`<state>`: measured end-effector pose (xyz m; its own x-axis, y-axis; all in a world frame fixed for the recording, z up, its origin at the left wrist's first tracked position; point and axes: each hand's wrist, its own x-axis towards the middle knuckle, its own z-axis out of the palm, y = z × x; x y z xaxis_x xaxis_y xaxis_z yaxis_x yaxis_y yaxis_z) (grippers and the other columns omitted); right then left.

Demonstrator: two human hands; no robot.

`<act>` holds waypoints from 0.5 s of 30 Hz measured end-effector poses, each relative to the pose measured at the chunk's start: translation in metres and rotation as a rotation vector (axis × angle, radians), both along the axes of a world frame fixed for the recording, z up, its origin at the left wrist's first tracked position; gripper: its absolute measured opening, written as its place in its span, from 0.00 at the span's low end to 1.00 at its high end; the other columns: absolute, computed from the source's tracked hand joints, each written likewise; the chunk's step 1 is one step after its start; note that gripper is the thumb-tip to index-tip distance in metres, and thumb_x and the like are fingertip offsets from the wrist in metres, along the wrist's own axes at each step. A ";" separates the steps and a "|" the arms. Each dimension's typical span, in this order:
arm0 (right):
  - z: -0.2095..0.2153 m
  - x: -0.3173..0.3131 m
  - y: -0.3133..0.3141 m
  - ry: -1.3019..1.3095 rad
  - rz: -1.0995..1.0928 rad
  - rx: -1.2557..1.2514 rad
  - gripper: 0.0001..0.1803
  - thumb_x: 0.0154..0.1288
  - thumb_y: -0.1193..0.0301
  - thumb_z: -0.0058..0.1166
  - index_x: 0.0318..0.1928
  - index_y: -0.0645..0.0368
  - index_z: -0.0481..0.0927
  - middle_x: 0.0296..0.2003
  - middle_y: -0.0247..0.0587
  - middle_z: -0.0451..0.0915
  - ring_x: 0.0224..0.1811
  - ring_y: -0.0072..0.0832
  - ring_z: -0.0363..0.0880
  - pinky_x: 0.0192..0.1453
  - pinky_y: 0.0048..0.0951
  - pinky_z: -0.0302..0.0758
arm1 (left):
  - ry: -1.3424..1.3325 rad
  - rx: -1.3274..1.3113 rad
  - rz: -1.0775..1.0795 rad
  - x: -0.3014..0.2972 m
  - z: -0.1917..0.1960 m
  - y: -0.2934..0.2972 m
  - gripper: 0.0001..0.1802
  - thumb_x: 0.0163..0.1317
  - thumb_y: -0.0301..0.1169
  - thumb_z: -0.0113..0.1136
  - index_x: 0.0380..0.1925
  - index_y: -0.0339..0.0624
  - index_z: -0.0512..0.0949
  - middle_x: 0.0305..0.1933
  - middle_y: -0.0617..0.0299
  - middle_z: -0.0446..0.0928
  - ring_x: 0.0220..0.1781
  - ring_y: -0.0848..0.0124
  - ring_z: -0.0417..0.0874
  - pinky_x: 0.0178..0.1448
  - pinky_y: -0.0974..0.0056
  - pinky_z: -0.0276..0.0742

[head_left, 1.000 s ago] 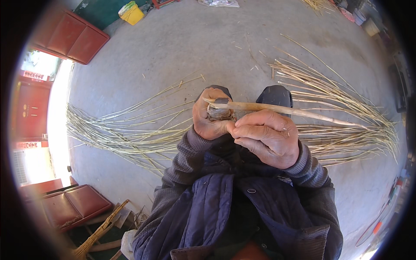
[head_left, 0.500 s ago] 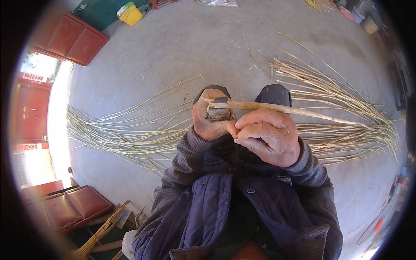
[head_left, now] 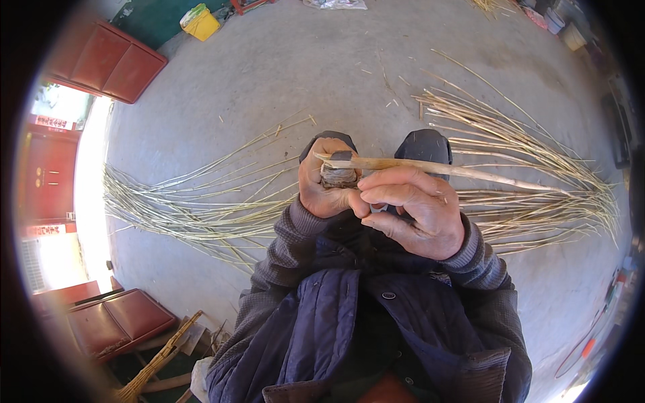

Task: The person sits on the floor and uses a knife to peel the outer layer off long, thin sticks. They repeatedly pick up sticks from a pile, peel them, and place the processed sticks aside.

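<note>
My left hand is closed around a short, grey-brown wrapped handle, with a small dark piece at its top. A pale peeled stick lies across that dark piece. Its split, pointed tip is by my left fingers, and it runs off to the right, thinning over the bundle there. Just below the stick, my right hand has its thumb and fingers apart, fingertips close to my left thumb. I make out nothing held in it. What joins stick and handle is hidden.
Thin greenish stems fan across the grey floor at left. Thicker brown stems spread at right, beyond my knees. Red padded furniture and a yellow bucket stand at upper left. A straw broom lies at lower left.
The right hand's pinch has loosened; its thumb and fingers have spread apart and shifted slightly toward the left hand. My left hand, the handle and the stick are almost unmoved.
</note>
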<state>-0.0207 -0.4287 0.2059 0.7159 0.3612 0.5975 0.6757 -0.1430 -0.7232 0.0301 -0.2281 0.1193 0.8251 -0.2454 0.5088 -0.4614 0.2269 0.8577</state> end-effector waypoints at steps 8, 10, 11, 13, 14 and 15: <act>0.003 0.000 0.002 0.146 0.152 -0.011 0.18 0.60 0.80 0.69 0.51 0.64 0.84 0.50 0.45 0.84 0.42 0.33 0.86 0.48 0.34 0.84 | 0.003 0.069 -0.072 0.001 0.005 0.000 0.49 0.33 0.59 0.86 0.47 0.39 0.73 0.38 0.64 0.77 0.37 0.78 0.78 0.40 0.71 0.75; 0.000 -0.001 0.003 0.170 0.169 -0.007 0.17 0.60 0.80 0.68 0.51 0.64 0.84 0.51 0.45 0.84 0.42 0.32 0.86 0.48 0.32 0.83 | 0.034 0.065 -0.109 0.000 0.003 0.001 0.49 0.33 0.59 0.87 0.47 0.39 0.72 0.39 0.64 0.77 0.38 0.78 0.78 0.40 0.71 0.75; -0.002 -0.001 0.003 0.183 0.177 -0.006 0.17 0.60 0.80 0.68 0.51 0.65 0.84 0.51 0.45 0.84 0.42 0.31 0.86 0.49 0.32 0.83 | 0.035 0.066 -0.123 0.000 0.002 0.003 0.49 0.33 0.59 0.87 0.47 0.39 0.72 0.39 0.64 0.77 0.38 0.78 0.78 0.41 0.71 0.76; -0.009 -0.001 0.003 0.271 0.232 0.071 0.17 0.60 0.81 0.68 0.50 0.65 0.84 0.52 0.45 0.84 0.42 0.30 0.86 0.49 0.31 0.83 | 0.026 0.072 -0.148 0.003 -0.002 0.001 0.49 0.33 0.58 0.88 0.48 0.40 0.72 0.40 0.64 0.77 0.38 0.78 0.78 0.41 0.70 0.76; -0.010 -0.001 0.004 0.313 0.261 0.111 0.16 0.60 0.82 0.67 0.50 0.65 0.84 0.52 0.45 0.84 0.42 0.29 0.86 0.49 0.31 0.83 | 0.016 0.071 -0.155 0.003 -0.002 0.002 0.49 0.33 0.57 0.88 0.48 0.40 0.72 0.40 0.64 0.77 0.38 0.78 0.78 0.41 0.70 0.76; -0.010 0.000 0.004 0.316 0.274 0.121 0.17 0.61 0.81 0.67 0.51 0.64 0.83 0.50 0.44 0.85 0.42 0.29 0.86 0.49 0.31 0.83 | 0.008 0.070 -0.162 0.003 -0.002 0.002 0.49 0.33 0.57 0.89 0.47 0.40 0.72 0.40 0.64 0.77 0.38 0.77 0.78 0.42 0.70 0.76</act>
<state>-0.0212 -0.4248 0.1958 0.7580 0.5040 0.4141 0.4194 0.1097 -0.9012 0.0336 -0.2259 0.1177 0.7758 -0.4105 0.4793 -0.4168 0.2370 0.8776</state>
